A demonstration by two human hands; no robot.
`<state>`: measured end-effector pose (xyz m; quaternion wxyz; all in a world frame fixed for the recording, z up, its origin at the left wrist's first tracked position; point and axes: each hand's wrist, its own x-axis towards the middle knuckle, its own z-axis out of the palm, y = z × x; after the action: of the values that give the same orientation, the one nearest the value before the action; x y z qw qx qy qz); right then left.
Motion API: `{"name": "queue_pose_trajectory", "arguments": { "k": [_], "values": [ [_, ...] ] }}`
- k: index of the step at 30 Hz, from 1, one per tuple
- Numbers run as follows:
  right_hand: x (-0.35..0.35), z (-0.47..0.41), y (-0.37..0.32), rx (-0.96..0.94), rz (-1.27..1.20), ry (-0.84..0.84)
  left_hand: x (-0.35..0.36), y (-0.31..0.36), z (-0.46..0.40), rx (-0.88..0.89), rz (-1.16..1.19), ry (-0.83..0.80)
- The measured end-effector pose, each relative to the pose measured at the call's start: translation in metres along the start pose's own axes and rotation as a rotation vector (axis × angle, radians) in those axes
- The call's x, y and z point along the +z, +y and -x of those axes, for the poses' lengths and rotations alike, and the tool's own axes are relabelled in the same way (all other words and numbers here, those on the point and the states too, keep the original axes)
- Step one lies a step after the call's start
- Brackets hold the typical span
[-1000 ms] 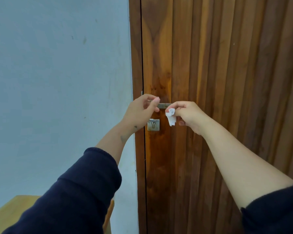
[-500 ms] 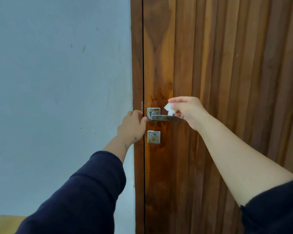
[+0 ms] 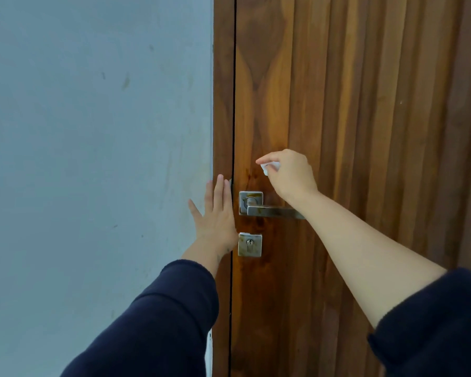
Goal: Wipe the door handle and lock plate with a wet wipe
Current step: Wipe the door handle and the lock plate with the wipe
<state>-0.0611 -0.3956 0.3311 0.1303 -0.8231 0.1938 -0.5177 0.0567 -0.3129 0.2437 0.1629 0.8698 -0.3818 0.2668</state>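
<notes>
A metal lever door handle [image 3: 272, 211] on a square rose sits on the brown wooden door [image 3: 365, 131]. Its far end is hidden behind my right forearm. Below it is a square metal lock plate [image 3: 250, 244] with a keyhole. My right hand [image 3: 288, 172] hovers above the handle, clear of it, pinching a crumpled white wet wipe [image 3: 268, 167]. My left hand [image 3: 215, 216] lies flat with fingers spread on the door frame [image 3: 223, 104], just left of the handle and lock plate.
A pale blue-grey wall [image 3: 93, 159] fills the left half. A dark gap runs between frame and door. The vertical wood slats of the door fill the right side.
My right hand has lifted the wipe off the handle and moved it up. My left hand has opened flat against the frame. The camera view has shifted upward.
</notes>
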Motion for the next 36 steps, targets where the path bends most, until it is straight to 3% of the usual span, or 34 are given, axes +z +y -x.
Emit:
{"name": "queue_pose_trajectory", "arguments": {
  "k": [4, 11, 20, 24, 30, 36],
  "values": [
    [0.014, -0.012, -0.005, -0.065, 0.055, 0.056, 0.013, -0.012, -0.013, -0.031, -0.142, -0.022],
    [0.044, -0.019, -0.012, -0.353, 0.114, 0.171, 0.024, -0.024, -0.020, -0.027, -0.231, -0.056],
    [0.051, -0.017, -0.001, -0.540, 0.588, 0.079, 0.027, -0.026, -0.018, -0.035, -0.227, -0.017],
    [0.040, -0.014, 0.007, -0.569, 0.669, -0.114, 0.027, -0.025, -0.017, -0.043, -0.221, -0.009],
    [0.048, -0.021, 0.009, -0.497, 0.565, 0.040, 0.027, -0.022, -0.017, -0.071, -0.216, -0.014],
    [0.041, -0.018, 0.011, -0.531, 0.621, -0.155, 0.027, -0.021, -0.017, -0.092, -0.221, -0.011]
  ]
}}
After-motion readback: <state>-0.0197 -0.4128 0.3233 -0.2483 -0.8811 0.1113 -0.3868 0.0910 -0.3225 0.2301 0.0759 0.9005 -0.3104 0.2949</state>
